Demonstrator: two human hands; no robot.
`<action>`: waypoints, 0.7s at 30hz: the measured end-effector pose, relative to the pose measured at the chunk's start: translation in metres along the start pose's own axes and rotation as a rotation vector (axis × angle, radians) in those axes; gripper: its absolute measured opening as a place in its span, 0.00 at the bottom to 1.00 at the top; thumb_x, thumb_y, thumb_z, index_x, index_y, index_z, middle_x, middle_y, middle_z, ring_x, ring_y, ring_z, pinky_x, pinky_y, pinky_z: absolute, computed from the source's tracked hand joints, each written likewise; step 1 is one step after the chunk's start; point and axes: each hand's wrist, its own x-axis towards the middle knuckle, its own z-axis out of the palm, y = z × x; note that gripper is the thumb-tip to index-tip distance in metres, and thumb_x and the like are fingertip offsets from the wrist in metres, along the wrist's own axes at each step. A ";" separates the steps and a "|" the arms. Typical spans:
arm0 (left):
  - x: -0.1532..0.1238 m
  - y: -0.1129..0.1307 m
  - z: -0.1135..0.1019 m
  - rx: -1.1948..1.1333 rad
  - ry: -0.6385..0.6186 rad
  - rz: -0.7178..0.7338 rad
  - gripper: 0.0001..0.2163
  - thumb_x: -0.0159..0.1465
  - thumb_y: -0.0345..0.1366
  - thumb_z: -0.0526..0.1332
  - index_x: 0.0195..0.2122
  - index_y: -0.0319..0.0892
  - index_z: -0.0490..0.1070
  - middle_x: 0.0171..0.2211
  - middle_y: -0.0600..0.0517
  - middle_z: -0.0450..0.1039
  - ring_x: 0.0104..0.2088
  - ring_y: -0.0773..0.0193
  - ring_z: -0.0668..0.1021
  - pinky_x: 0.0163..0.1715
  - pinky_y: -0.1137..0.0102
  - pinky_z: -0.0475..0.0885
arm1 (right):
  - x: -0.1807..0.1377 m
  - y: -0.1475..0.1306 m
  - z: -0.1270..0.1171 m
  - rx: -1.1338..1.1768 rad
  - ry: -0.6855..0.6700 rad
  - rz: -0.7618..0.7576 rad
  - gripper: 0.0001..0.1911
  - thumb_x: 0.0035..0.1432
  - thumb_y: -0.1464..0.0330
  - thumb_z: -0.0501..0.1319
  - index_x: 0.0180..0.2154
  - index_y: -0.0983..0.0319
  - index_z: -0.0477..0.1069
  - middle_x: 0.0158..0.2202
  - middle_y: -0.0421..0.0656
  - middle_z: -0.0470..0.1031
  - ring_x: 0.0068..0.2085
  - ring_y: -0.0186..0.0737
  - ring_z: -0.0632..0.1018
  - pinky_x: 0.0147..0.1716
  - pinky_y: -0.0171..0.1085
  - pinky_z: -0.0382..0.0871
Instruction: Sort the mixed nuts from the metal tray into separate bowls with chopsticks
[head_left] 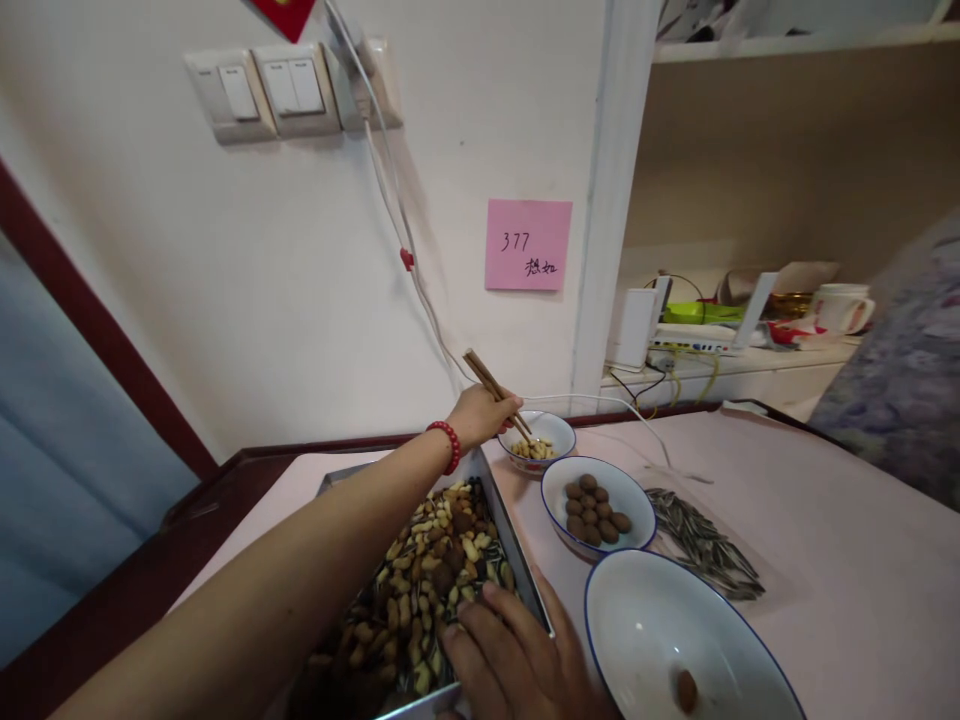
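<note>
head view: left hand (480, 415) stretched way out over the far small bowl (559, 430), fingers pinched round a pair of chopsticks (487, 380), tips down among the peanuts (531, 449) in there. red bead bracelet (448, 445) on that wrist. right hand (517, 660) low at the bottom edge, not gripping anything, fingers close together and laid flat on the near corner of the metal tray (525, 570), fingertips touching the mixed nuts (427, 570) inside. just right of the tray, a middle bowl (555, 485) with brown nuts (596, 510), then a big near bowl (652, 620) with a single nut (686, 690). sunflower seeds (705, 545) heaped loose on the pink table (825, 560) beside the bowls.
</note>
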 end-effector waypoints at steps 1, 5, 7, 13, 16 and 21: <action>0.000 0.000 0.002 0.012 -0.013 0.004 0.04 0.58 0.32 0.71 0.29 0.38 0.78 0.25 0.49 0.80 0.24 0.65 0.80 0.24 0.74 0.76 | 0.000 0.000 0.000 -0.003 -0.001 -0.002 0.18 0.62 0.51 0.60 0.43 0.57 0.76 0.43 0.43 0.78 0.53 0.49 0.74 0.68 0.58 0.50; -0.015 0.016 -0.007 0.002 -0.050 0.027 0.03 0.60 0.31 0.69 0.31 0.37 0.79 0.27 0.47 0.81 0.26 0.64 0.81 0.27 0.72 0.77 | 0.001 0.003 -0.001 0.020 0.004 -0.021 0.17 0.64 0.52 0.59 0.44 0.56 0.76 0.44 0.42 0.78 0.52 0.47 0.75 0.69 0.56 0.49; -0.033 0.028 -0.025 -0.022 -0.062 0.041 0.04 0.63 0.33 0.68 0.35 0.37 0.79 0.31 0.46 0.83 0.29 0.63 0.82 0.33 0.69 0.79 | 0.002 0.004 -0.003 0.046 0.011 -0.012 0.16 0.65 0.54 0.58 0.44 0.57 0.76 0.44 0.42 0.78 0.50 0.45 0.75 0.69 0.56 0.48; -0.103 0.036 -0.101 0.016 -0.038 0.101 0.14 0.59 0.44 0.71 0.40 0.40 0.81 0.37 0.45 0.85 0.37 0.58 0.84 0.42 0.65 0.80 | 0.009 0.001 -0.009 0.172 0.033 0.070 0.12 0.67 0.60 0.58 0.44 0.58 0.76 0.40 0.41 0.80 0.47 0.41 0.77 0.71 0.53 0.42; -0.126 0.018 -0.125 0.169 -0.043 0.089 0.16 0.58 0.47 0.71 0.39 0.40 0.82 0.37 0.45 0.84 0.39 0.55 0.83 0.41 0.65 0.80 | 0.012 0.000 -0.011 0.227 0.042 0.097 0.12 0.68 0.62 0.57 0.43 0.60 0.77 0.39 0.40 0.81 0.47 0.40 0.76 0.72 0.51 0.41; -0.132 -0.014 -0.131 0.283 -0.119 0.002 0.16 0.60 0.48 0.68 0.40 0.40 0.82 0.38 0.45 0.84 0.38 0.54 0.83 0.38 0.65 0.78 | 0.011 0.004 -0.010 0.224 0.029 0.051 0.13 0.67 0.61 0.58 0.43 0.61 0.77 0.40 0.41 0.81 0.47 0.41 0.76 0.71 0.51 0.42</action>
